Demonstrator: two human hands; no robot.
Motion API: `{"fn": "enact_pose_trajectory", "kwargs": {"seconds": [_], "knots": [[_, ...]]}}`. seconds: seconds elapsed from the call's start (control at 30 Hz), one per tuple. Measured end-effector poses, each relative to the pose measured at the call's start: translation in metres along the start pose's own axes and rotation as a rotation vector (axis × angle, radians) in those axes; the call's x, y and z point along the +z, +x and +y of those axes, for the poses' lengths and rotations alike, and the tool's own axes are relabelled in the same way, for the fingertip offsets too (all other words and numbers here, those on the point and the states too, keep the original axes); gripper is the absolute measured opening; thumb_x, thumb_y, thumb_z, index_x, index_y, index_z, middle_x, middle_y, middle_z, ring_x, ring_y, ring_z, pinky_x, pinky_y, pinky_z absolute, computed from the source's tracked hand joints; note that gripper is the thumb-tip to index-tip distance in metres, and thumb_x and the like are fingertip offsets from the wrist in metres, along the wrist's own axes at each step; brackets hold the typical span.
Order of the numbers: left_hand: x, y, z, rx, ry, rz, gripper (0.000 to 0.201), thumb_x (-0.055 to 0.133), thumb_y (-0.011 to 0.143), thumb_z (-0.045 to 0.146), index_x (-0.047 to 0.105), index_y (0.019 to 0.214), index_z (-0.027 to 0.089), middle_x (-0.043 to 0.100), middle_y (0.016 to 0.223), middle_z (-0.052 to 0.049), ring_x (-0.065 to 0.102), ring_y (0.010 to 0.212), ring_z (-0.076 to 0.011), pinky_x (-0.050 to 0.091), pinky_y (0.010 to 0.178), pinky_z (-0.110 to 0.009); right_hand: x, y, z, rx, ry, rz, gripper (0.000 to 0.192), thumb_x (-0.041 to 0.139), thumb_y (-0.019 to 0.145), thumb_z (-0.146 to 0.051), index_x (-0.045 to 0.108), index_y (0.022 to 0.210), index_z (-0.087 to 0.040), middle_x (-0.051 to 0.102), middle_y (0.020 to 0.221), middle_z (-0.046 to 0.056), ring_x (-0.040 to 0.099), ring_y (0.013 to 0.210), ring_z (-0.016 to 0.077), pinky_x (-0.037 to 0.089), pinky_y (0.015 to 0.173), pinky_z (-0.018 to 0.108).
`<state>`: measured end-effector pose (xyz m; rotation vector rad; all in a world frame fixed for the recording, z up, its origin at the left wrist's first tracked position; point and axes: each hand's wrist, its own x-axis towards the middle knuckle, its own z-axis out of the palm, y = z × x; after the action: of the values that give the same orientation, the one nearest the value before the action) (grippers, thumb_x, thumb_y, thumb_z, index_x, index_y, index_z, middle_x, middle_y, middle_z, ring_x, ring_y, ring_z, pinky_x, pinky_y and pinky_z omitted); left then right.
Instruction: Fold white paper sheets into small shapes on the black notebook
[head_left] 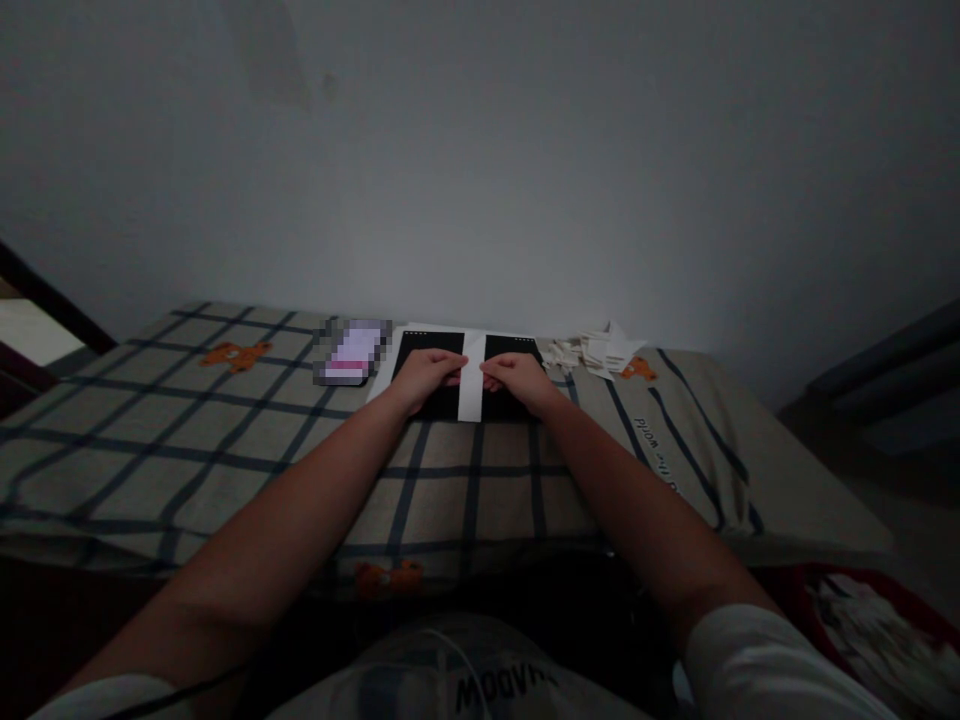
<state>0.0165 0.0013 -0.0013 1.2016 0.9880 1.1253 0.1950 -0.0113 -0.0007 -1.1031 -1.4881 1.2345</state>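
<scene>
A narrow white paper strip (471, 398) stands out upright in front of a black sheet (433, 408). My left hand (426, 376) pinches the strip's left edge between thumb and fingers. From the other side, my right hand (523, 378) pinches its right edge at about the same height. The black sheet has small white marks along its top corners and lies over white paper (384, 382), which shows at its left and along the top. My hands and wrists hide parts of the black sheet.
A phone (352, 352) with a blurred screen lies left of the sheets. Torn or cut paper pieces (592, 350) are heaped at the right. The checked cloth (292, 430) covers the surface, which meets a plain wall (480, 200) behind. Fabric in something red (870, 630) sits low right.
</scene>
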Motion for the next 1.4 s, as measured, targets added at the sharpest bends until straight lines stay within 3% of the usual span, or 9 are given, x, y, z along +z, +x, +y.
{"fn": "enact_pose_trajectory", "kwargs": {"seconds": [0.37,1.0,1.2,1.4], "knots": [[-0.0005,0.0017,-0.0007,0.020,-0.032,0.037,0.021,0.077,0.056,0.028,0.067,0.065,0.011,0.067,0.069,-0.006,0.062,0.067,-0.0135,0.051,0.072,-0.029,0.0015,-0.0002,0.0015,-0.006,0.019,-0.002,0.011,0.064,0.074,-0.024,0.065,0.070,-0.013,0.063,0.062,0.001,0.056,0.055,0.0091,0.046,0.056,0.024],[0.0016,0.0007,0.0021,0.112,-0.048,0.180,0.021,0.073,0.060,0.031,0.066,0.068,0.013,0.066,0.077,-0.006,0.060,0.072,-0.0145,0.052,0.068,-0.027,0.0008,-0.0025,-0.0017,-0.024,-0.034,-0.152,0.014,0.066,0.072,-0.027,0.067,0.070,-0.013,0.064,0.060,0.002,0.056,0.054,0.0091,0.046,0.055,0.023],[0.0007,-0.0023,0.0031,0.103,0.060,0.083,0.034,0.072,0.064,0.046,0.065,0.072,0.013,0.065,0.076,-0.006,0.059,0.072,-0.0138,0.051,0.067,-0.027,-0.0001,0.0004,0.0007,-0.016,-0.031,-0.050,0.016,0.067,0.071,-0.030,0.064,0.067,-0.014,0.062,0.059,0.001,0.055,0.053,0.0091,0.045,0.055,0.023],[0.0026,-0.0056,0.0025,0.117,0.197,-0.004,0.034,0.076,0.059,0.042,0.066,0.076,0.014,0.064,0.076,-0.003,0.057,0.067,-0.0115,0.049,0.060,-0.024,-0.0027,0.0044,0.0029,-0.071,0.061,0.080,0.020,0.067,0.070,-0.034,0.062,0.067,-0.014,0.060,0.060,0.000,0.055,0.054,0.0092,0.045,0.056,0.023]]}}
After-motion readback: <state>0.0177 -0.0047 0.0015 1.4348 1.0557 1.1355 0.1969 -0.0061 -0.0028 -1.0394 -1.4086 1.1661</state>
